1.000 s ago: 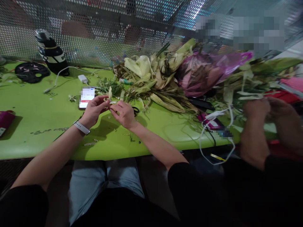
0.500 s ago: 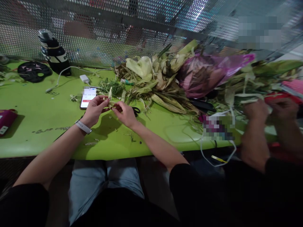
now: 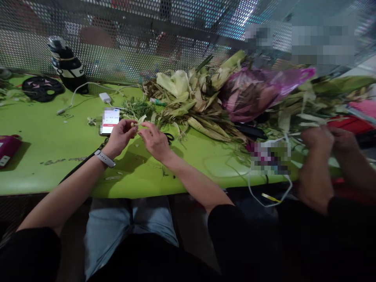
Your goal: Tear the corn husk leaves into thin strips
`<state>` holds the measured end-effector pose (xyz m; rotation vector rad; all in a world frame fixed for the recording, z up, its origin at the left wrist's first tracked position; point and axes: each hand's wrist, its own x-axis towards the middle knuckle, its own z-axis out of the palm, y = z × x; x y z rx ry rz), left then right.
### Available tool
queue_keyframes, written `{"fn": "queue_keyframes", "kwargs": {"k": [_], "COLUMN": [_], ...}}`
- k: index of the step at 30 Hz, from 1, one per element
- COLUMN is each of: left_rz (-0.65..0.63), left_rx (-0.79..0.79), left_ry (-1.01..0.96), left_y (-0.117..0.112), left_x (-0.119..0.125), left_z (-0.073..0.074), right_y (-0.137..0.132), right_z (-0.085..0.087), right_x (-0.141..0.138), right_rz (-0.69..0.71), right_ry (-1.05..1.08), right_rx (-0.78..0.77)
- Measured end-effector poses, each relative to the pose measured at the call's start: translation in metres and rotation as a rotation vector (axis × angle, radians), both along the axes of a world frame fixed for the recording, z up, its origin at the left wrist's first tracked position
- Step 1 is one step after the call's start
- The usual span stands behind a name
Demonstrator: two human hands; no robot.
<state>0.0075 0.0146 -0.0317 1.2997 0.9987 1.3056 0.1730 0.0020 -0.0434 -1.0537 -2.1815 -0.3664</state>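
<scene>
Head view: glossy lime-green table; far centre, heap of dry green-brown husks; nearer and left, right hand and left hand, both pinching small pale-green husk strip, probably light, soft, easily torn; hold by base

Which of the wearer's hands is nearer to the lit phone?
Left. The left hand is by the lit phone's near right corner; the right hand is farther to the right, on the other side of the left hand from the phone.
</scene>
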Motion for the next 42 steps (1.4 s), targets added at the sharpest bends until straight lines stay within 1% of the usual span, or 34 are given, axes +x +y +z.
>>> {"fn": "queue_keyframes", "kwargs": {"k": [3, 7, 10, 13, 16, 19, 22, 25, 28, 31, 34, 38, 42], "left_rz": [-0.039, -0.100, -0.137, -0.141, -0.129, -0.106, -0.074, -0.064, -0.094, -0.132, -0.148, -0.148, -0.205], "left_rx": [-0.001, -0.011, -0.074, -0.132, -0.131, -0.076, -0.047, -0.042, -0.019, -0.007, -0.027, -0.073, -0.052], "left_ry": [-0.007, -0.057, -0.099, -0.125, -0.135, -0.105, -0.036, 0.019, 0.049, 0.050, 0.007, -0.092, -0.084], "left_y": [-0.003, -0.012, -0.018, -0.021, -0.020, -0.018, -0.014, -0.013, -0.014, -0.015, -0.014, -0.012, -0.011], "left_x": [0.001, 0.004, 0.006, 0.008, 0.008, 0.009, 0.008, 0.006, 0.006, 0.005, 0.005, 0.003, 0.002], "left_z": [0.004, 0.013, 0.017, 0.019, 0.017, 0.011, 0.006, 0.005, 0.010, 0.014, 0.011, 0.005, 0.002], "right_y": [0.005, 0.012, 0.015, 0.014, 0.013, 0.011, 0.008, 0.005, 0.002, 0.001, 0.001, 0.004, 0.006], "right_z": [-0.006, -0.013, -0.014, -0.015, -0.016, -0.015, -0.009, -0.001, 0.005, 0.006, 0.004, 0.002, 0.002], "right_x": [0.001, 0.001, 0.001, -0.001, -0.003, -0.004, -0.003, 0.000, 0.001, 0.002, 0.003, 0.003, 0.005], "right_rz": [-0.036, -0.032, -0.009, -0.011, -0.004, -0.020, -0.056, -0.055, -0.062, -0.087, -0.087, -0.059, -0.057], "right_ry": [0.064, 0.221, 0.297, 0.308, 0.289, 0.263, 0.209, 0.183, 0.222, 0.260, 0.295, 0.321, 0.351], "right_rx": [-0.084, -0.106, -0.137, -0.137, -0.117, -0.125, -0.137, -0.118, -0.107, -0.088, -0.063, -0.097, -0.131]}}
